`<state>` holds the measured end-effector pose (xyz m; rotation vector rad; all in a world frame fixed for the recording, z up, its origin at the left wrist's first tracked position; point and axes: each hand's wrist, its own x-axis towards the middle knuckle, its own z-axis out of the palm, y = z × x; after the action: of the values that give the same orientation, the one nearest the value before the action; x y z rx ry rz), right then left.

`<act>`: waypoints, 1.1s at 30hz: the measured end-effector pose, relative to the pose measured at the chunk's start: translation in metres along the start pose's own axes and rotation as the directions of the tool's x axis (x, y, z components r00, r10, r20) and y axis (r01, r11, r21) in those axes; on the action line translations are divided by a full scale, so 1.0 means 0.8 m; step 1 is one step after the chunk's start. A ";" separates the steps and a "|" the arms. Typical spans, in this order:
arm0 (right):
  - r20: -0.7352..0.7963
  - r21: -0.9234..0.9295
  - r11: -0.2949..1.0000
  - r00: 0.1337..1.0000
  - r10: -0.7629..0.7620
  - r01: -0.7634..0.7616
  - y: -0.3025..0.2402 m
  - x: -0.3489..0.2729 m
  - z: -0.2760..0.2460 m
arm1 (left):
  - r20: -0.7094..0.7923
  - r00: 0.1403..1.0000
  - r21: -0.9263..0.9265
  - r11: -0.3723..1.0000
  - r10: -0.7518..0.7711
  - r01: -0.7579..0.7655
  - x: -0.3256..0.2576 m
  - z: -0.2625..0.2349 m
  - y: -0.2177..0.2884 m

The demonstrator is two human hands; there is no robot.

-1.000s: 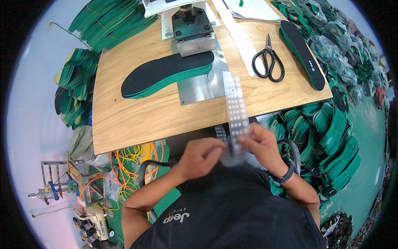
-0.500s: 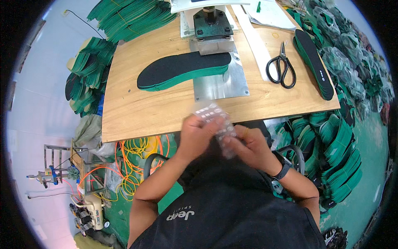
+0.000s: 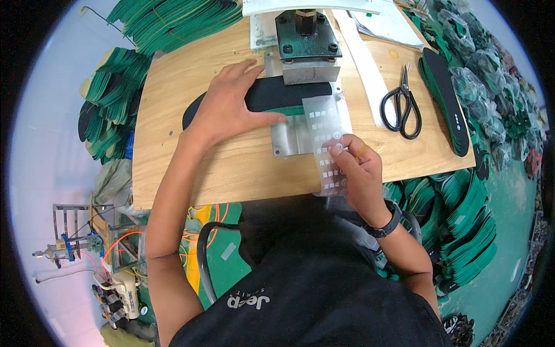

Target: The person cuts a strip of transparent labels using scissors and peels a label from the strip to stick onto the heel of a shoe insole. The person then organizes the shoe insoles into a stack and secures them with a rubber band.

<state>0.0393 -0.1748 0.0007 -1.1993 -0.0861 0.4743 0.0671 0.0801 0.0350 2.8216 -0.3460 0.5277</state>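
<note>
1. Insoles (image 3: 289, 95), black on top with green layers beneath, are lying stacked at the near side of the press (image 3: 312, 43), the stack reaching out to its left; whether they are touching the metal block, one cannot tell.
2. The left hand (image 3: 228, 104) is resting over this stack, left of the press, its thumb and fingers spreading wide: the thumb is lying along the near side, the fingertips are reaching past the far side. How firmly it is pressing, one cannot tell.
3. The right hand (image 3: 363, 170) is pinching a clear strip (image 3: 322, 122) between thumb and forefinger, in front of the press and a little to its right. The strip is showing rows of white marks, and its upper end is overlapping the right end of the stack in this view.
4. A metal plate (image 3: 287, 139) is lying on the table (image 3: 173, 168), its near part showing in front of the press.
5. Black-handled scissors (image 3: 403, 110) are lying to the right of the press, and a second insole stack (image 3: 445, 104) is lying farther right.
6. A white band (image 3: 364, 69) is stretching between the press and the scissors.
</note>
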 end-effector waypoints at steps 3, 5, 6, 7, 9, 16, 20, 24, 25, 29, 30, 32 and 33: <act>0.012 -0.006 1.000 1.000 0.026 -0.026 -0.006 0.007 0.008 | 0.168 0.985 -0.057 0.997 -0.046 0.057 0.009 -0.002 -0.007; 0.041 -0.013 0.997 0.996 0.082 -0.082 -0.010 0.012 0.014 | 0.191 0.980 -0.062 0.996 -0.058 0.071 0.009 0.002 -0.013; 0.052 -0.018 0.994 0.993 0.110 -0.110 -0.011 0.015 0.016 | 0.175 0.983 -0.048 0.997 -0.050 0.060 0.008 0.006 -0.015; 0.067 -0.027 0.992 0.990 0.127 -0.125 -0.012 0.018 0.019 | 0.159 0.986 -0.034 0.998 -0.043 0.049 0.007 0.009 -0.017; 0.098 -0.046 0.987 0.983 0.158 -0.154 -0.015 0.024 0.025 | 0.163 0.986 -0.032 0.998 -0.043 0.049 0.009 0.007 -0.019; 0.057 -0.034 0.971 0.969 0.239 -0.237 -0.018 0.045 0.033 | 0.289 0.956 -0.120 0.988 -0.057 0.095 0.018 -0.004 -0.017; 0.015 -0.006 0.960 0.960 0.280 -0.280 -0.016 0.056 0.032 | 0.195 0.981 -0.157 0.987 0.017 0.014 0.021 0.001 -0.028; -0.004 0.070 0.969 0.971 0.238 -0.237 -0.016 0.070 0.027 | 0.243 0.970 -0.122 0.992 -0.002 0.032 0.022 0.007 -0.031; -0.033 0.067 0.967 0.968 0.247 -0.244 -0.016 0.073 0.026 | 0.252 0.968 -0.118 0.993 -0.003 0.033 0.021 0.008 -0.032; -0.085 0.106 0.970 0.970 0.229 -0.220 -0.014 0.075 0.030 | 0.225 0.974 -0.078 0.997 0.001 0.017 0.017 0.013 -0.035; -0.086 0.105 0.968 0.968 0.237 -0.227 -0.013 0.076 0.030 | 0.223 0.975 -0.071 0.997 0.002 0.014 0.017 0.014 -0.035; -0.094 0.112 0.967 0.966 0.241 -0.230 -0.012 0.075 0.032 | 0.218 0.976 -0.058 0.998 0.004 0.008 0.017 0.015 -0.035; -0.102 0.119 0.967 0.966 0.237 -0.225 -0.013 0.074 0.036 | 0.211 0.978 -0.057 0.998 -0.001 0.013 0.017 0.015 -0.034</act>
<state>0.0866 -0.1290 0.0099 -1.1338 0.1791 0.6052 0.0906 0.0998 0.0243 2.8262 -0.3845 0.2123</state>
